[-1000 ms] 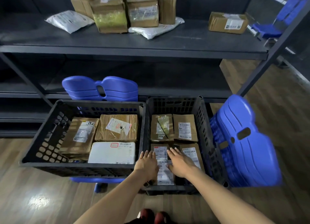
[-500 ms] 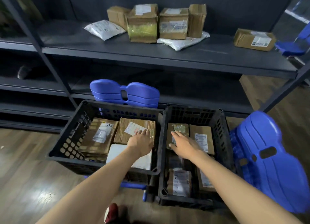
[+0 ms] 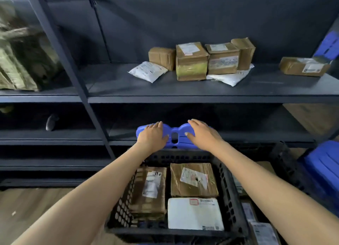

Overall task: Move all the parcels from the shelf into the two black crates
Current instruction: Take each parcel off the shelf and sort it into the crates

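One head-worn, wide-angle view was recorded, directed forward and downward at close range; shelf (image 3: 183,90) was framed far, black crate (image 3: 121,211) near.

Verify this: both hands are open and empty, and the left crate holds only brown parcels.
Wrong on one point. In the head view, the left crate holds two brown parcels and a white parcel at its near right. The left hand and right hand are indeed open and empty.

Wooden floor (image 3: 27,208), stacked blue chairs (image 3: 324,167).
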A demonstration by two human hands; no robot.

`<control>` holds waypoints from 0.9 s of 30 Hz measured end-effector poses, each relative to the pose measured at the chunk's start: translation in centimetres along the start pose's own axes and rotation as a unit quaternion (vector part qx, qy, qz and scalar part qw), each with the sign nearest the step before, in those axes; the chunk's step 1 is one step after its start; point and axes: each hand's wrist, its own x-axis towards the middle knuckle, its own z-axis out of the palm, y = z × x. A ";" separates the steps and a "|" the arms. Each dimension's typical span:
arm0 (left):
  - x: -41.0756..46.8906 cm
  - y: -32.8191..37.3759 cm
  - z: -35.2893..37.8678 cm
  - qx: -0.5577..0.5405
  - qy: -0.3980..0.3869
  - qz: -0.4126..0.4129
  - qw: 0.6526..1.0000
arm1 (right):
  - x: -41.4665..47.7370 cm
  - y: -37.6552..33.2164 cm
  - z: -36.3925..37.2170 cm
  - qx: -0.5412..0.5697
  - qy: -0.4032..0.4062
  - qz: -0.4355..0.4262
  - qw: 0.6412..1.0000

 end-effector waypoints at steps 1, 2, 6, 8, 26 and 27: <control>0.4 -1.0 -1.0 0.004 0.007 0.004 1.000 | 0.9 -0.9 -0.8 0.007 0.009 0.004 1.000; 0.8 -1.9 -2.0 0.003 0.014 0.006 1.000 | 1.8 -1.7 -1.6 0.014 0.018 0.008 1.000; 2.8 -4.0 -5.1 -0.008 0.043 0.011 0.999 | 4.6 -3.3 -4.4 0.009 0.043 0.024 0.999; 4.1 -4.4 -6.2 -0.012 0.062 0.015 0.998 | 5.8 -3.6 -5.6 0.000 0.060 0.030 0.998; 16.4 -6.7 -10.1 -0.047 0.081 -0.031 0.995 | 18.4 -2.0 -10.0 -0.020 0.074 0.030 0.997; 17.4 -6.7 -10.3 -0.048 0.081 -0.031 0.995 | 19.1 -1.8 -10.5 -0.018 0.085 0.041 0.995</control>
